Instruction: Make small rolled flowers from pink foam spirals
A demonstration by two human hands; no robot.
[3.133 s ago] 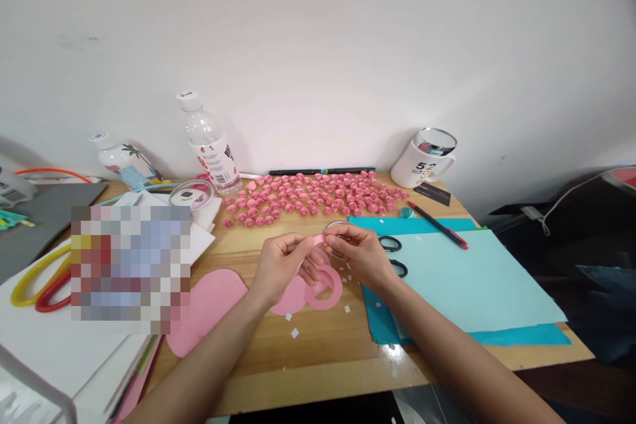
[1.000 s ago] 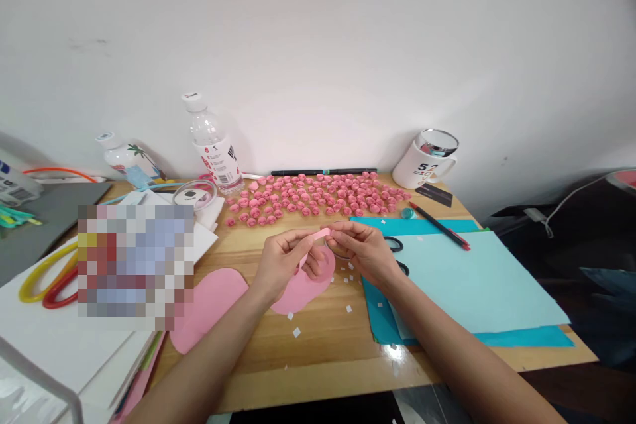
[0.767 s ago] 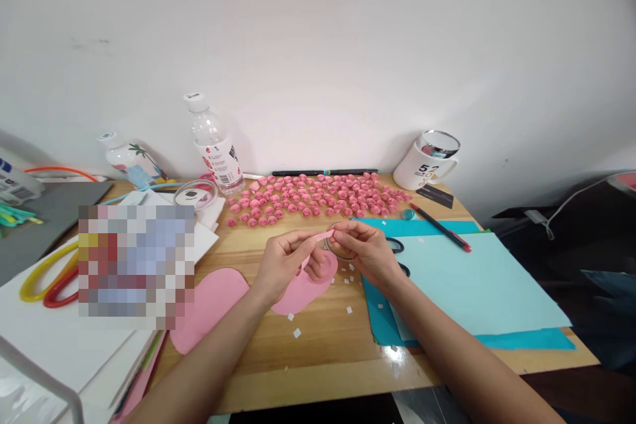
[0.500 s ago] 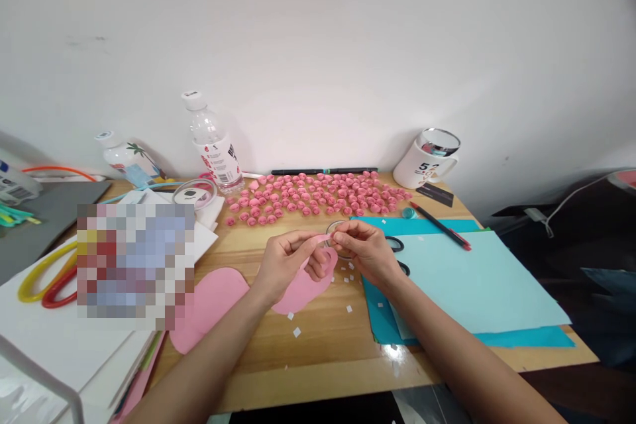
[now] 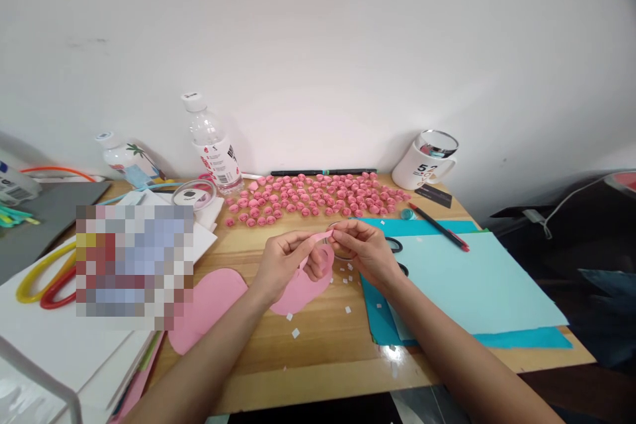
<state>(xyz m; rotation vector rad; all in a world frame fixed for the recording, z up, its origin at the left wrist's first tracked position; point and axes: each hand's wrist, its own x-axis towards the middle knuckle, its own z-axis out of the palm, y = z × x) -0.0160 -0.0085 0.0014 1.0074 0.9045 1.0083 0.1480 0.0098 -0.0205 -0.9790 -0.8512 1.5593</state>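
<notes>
My left hand (image 5: 291, 260) pinches a narrow pink paper strip (image 5: 320, 237) between thumb and fingers. The strip's far end is closed in the fingertips of my right hand (image 5: 365, 248), so both hands hold it above the table. Below my left hand hangs or lies a curved pink paper piece (image 5: 303, 291); whether it joins the strip I cannot tell. A second rounded pink paper piece (image 5: 211, 308) rests to the left, partly behind my left forearm. Beyond the hands spread many small rolled pink paper roses (image 5: 303, 195).
Black-handled scissors (image 5: 395, 245) lie by my right wrist, beside light blue paper sheets (image 5: 472, 285) and a pen (image 5: 440, 227). White paper bits (image 5: 296, 333) dot the wooden table (image 5: 278, 377). A bottle (image 5: 213, 146) and a mug (image 5: 422, 162) stand at the back. Red-yellow scissors (image 5: 47, 285) lie left.
The pink strip shows a little more of its length between my hands, and its angle has shifted slightly. Both hands stay almost in the same place.
</notes>
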